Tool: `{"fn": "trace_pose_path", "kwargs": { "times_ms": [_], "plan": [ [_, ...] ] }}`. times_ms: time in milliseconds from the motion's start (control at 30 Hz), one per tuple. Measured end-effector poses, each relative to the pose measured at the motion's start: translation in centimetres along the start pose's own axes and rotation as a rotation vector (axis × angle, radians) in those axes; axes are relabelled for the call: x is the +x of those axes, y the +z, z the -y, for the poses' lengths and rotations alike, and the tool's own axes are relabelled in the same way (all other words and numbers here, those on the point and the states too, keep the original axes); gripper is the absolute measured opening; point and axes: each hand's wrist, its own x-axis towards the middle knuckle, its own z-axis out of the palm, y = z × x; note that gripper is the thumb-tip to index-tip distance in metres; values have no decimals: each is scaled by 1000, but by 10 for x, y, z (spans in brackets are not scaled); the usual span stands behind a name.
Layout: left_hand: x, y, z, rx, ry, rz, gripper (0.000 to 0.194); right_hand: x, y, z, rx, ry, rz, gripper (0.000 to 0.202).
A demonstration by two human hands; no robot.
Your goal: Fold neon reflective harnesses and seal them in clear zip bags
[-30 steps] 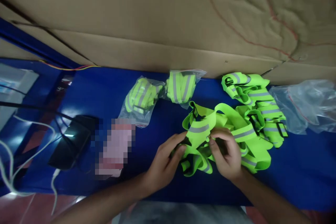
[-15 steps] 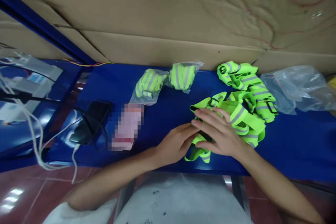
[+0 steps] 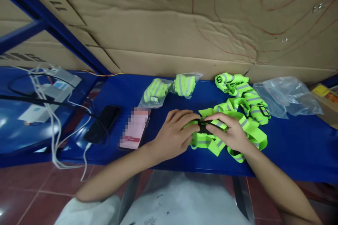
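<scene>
A neon-yellow reflective strap [image 3: 208, 142] with grey stripes lies loosely heaped on the blue table. My left hand [image 3: 175, 133] is closed on the heap's left end, fingers curled over the band and a black piece [image 3: 202, 127] that looks like a buckle. From the other side, my right hand [image 3: 231, 132] pinches the strap by the same black piece, thumb and forefinger pointing left. Both sets of fingertips nearly meet there, and they partly hide the black piece. Behind the right hand, more folded reflective straps [image 3: 255, 102] reach back toward the cardboard.
Two clear bags [image 3: 155, 93] of folded straps lie at the back. A phone [image 3: 134, 128] with a lit screen and a black device [image 3: 101, 124] with cables are to the left. Empty plastic bags [image 3: 293, 96] and a cardboard box [image 3: 327, 103] sit right. Cardboard [image 3: 158, 31] walls the back.
My hands have come to grip the strap at its black piece; the right hand's spread fingers have closed into a pinch. The strap's near end has shifted, and the camera view has tilted slightly.
</scene>
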Motion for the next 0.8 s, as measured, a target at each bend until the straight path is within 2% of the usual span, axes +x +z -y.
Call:
{"fn": "trace_pose_path", "kwargs": {
  "times_ms": [67, 167, 267, 400, 567, 667, 800],
  "plan": [
    [0, 5, -2, 100, 23, -50, 10, -1, 3, -1, 10, 58, -49, 17],
    [-4, 17, 0, 236, 23, -96, 27, 0, 8, -4, -30, 8, -112, 15],
    [-8, 30, 2, 343, 10, -97, 24, 2, 14, -6, -27, 7, -143, 15],
    [-11, 41, 1, 325, 9, -86, 35, 1, 21, -6, 92, 107, -121, 16],
    [-12, 44, 1, 250, -1, -127, 27, -4, 25, -7, 94, 67, -131, 16],
    [-13, 44, 5, 240, 20, -151, 21, -6, 20, -6, -107, -85, -70, 20],
    [-15, 44, 14, 204, 6, -143, 20, -7, 14, -8, -488, -387, 138, 61]
  ]
}}
